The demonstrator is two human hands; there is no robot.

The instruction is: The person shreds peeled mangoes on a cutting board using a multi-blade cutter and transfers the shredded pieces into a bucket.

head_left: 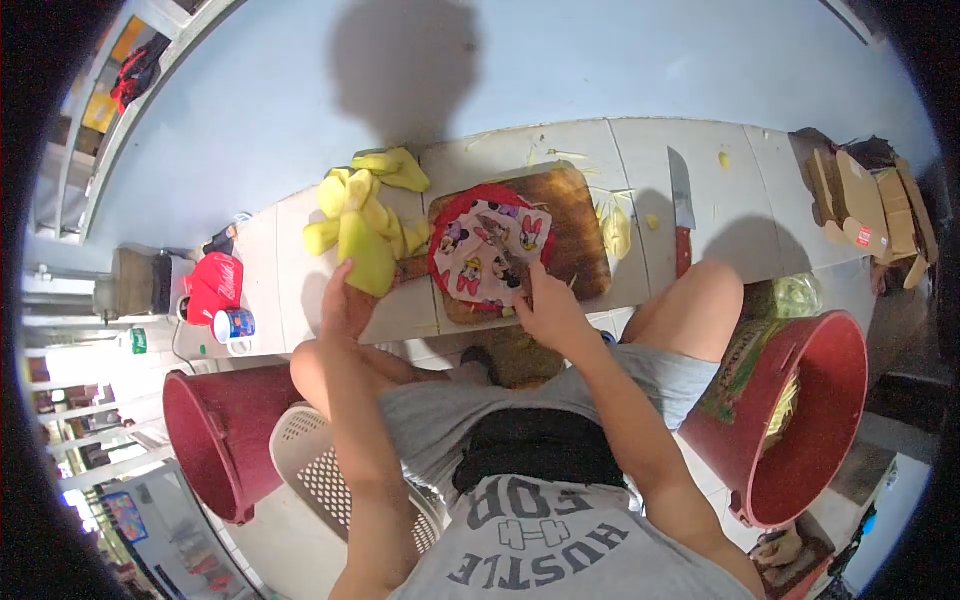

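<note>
My left hand (346, 308) grips a peeled yellow-green fruit piece (366, 256) at the left end of the cutting board. More peeled fruit pieces (385, 170) lie heaped just beyond it. In my right hand (555, 312) is a knife (497, 240), its blade pointing away and to the left. Under the blade, a red-edged cloth (470, 268) printed with cartoon figures covers part of the wooden cutting board (585, 235). My right fingers close around the handle near the cloth's right edge.
A second knife (683, 205) with a red handle lies right on the tiled counter (735, 160), among fruit scraps (617, 232). Red buckets stand left (215, 430) and right (835, 400), the right one holding pale shreds. A white basket (310, 455), mug (234, 325) and cardboard box (860, 205) are nearby.
</note>
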